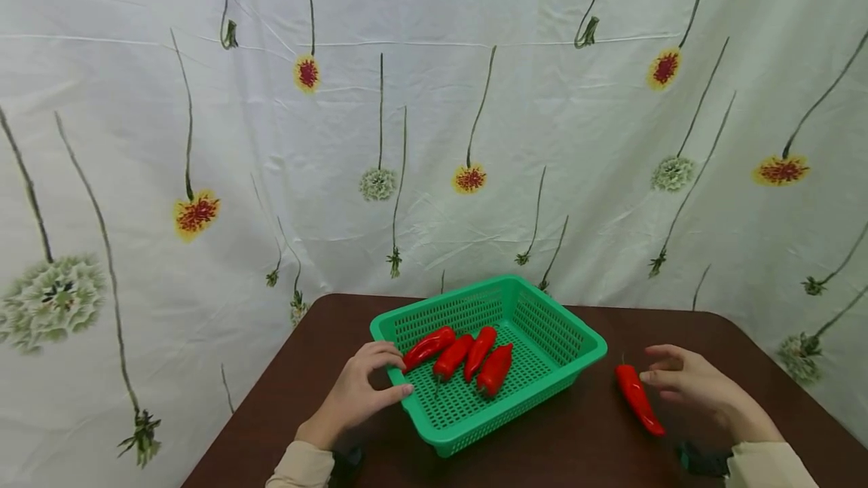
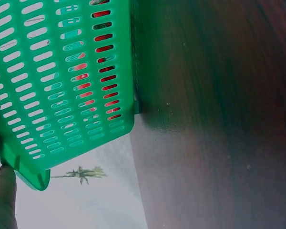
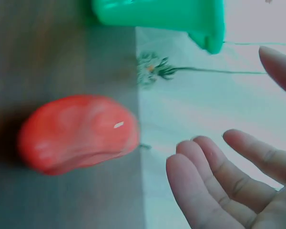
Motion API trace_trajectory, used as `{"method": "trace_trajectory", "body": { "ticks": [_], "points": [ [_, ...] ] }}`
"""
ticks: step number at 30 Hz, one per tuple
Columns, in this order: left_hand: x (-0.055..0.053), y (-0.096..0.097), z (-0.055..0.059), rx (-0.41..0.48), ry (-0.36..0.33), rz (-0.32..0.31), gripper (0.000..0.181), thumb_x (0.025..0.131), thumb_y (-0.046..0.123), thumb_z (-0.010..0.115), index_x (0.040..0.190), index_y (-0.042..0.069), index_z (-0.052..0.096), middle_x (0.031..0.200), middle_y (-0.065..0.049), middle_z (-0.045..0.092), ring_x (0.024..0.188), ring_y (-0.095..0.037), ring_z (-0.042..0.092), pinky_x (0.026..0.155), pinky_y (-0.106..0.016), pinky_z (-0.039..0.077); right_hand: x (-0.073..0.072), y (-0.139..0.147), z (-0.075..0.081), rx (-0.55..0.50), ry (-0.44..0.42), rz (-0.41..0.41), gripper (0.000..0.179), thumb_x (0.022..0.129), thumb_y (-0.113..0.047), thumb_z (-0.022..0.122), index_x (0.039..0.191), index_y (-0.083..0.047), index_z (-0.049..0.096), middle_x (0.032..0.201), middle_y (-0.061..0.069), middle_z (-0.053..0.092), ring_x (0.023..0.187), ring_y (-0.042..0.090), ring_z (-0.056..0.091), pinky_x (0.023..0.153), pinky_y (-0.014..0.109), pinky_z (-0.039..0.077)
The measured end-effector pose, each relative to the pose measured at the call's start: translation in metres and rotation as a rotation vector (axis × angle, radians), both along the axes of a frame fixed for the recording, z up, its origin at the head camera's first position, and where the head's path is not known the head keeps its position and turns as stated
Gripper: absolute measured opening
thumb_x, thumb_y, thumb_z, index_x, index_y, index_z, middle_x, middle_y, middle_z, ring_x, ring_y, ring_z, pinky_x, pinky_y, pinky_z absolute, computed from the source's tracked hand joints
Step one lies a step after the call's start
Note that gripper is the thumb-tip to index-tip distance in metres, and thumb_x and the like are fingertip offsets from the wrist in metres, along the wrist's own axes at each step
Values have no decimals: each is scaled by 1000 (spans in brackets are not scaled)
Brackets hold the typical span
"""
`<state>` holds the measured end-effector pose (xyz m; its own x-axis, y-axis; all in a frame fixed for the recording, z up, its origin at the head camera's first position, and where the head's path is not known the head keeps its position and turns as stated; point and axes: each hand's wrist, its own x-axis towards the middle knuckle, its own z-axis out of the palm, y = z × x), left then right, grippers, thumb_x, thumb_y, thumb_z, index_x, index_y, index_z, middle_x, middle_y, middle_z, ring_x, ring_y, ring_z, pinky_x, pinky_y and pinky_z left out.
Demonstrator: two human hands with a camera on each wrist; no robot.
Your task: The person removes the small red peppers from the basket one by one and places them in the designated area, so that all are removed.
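Note:
A green plastic basket (image 1: 468,431) with slotted walls holds several red peppers (image 1: 478,352), grouped toward its left side. My left hand (image 1: 359,390) grips the basket's left rim, with fingers over the edge and the thumb along it. From the left wrist, one finger (image 2: 4,195) shows against the rim, and red shows through the slots. One more red pepper (image 1: 639,400) lies on the table to the right of the basket. Just right of that pepper hovers my right hand (image 1: 698,382), its fingers loosely bent and apart from it, holding nothing.
The dark brown table (image 1: 570,446) has rounded far corners. Behind it hangs a white curtain (image 1: 434,232) printed with flowers and stems. A dark device (image 1: 701,460) sits at the right wrist.

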<state>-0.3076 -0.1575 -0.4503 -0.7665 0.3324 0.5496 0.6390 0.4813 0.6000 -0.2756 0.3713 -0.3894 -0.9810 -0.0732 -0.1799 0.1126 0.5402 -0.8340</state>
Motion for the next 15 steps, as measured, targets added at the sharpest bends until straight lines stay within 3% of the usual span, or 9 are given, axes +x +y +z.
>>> {"method": "trace_trajectory", "body": {
  "ticks": [6, 15],
  "points": [
    [1, 0, 2, -3, 15, 17, 18, 83, 31, 82, 97, 30, 71, 119, 4, 66, 122, -26, 56, 99, -59, 49, -4, -15, 28, 24, 85, 141, 72, 96, -24, 68, 148, 10, 32, 137, 36, 48, 114, 32, 65, 95, 48, 56],
    [0, 1, 1, -5, -2, 10, 17, 84, 32, 81, 97, 31, 70, 119, 4, 65, 122, -27, 55, 99, -58, 49, -22, -45, 58, 46, 136, 315, 69, 96, -23, 67, 149, 7, 34, 140, 33, 48, 116, 31, 62, 97, 47, 55]
  ]
}}
